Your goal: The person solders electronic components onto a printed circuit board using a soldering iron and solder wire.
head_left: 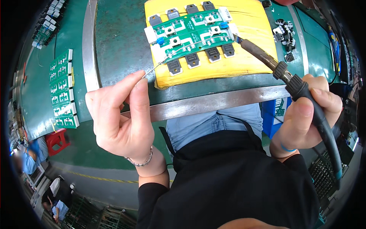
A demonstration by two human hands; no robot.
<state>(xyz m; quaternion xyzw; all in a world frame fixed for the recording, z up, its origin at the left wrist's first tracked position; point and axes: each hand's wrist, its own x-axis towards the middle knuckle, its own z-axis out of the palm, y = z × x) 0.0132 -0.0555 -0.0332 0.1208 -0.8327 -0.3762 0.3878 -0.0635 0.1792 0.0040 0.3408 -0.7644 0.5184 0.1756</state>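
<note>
A green circuit board (192, 28) lies on a yellow pad (244, 63), with flat black transistors (192, 59) sticking out along both long sides and white connectors (150, 35) at its ends. My left hand (124, 110) pinches a thin solder wire (154, 68) between thumb and forefinger; the wire runs across the board toward its right end. My right hand (310, 114) is wrapped round the black handle of a soldering iron (299, 86). The iron's tip is at the board's right end, close to the white connector; whether it touches cannot be made out.
A metal edge strip (213, 104) runs between me and the pad. On the left lies a row of green boards (61, 91), with more assembled boards (47, 26) beyond. Small black and white parts (285, 36) lie at right. A blue bin (270, 114) and red stool (57, 140) stand lower.
</note>
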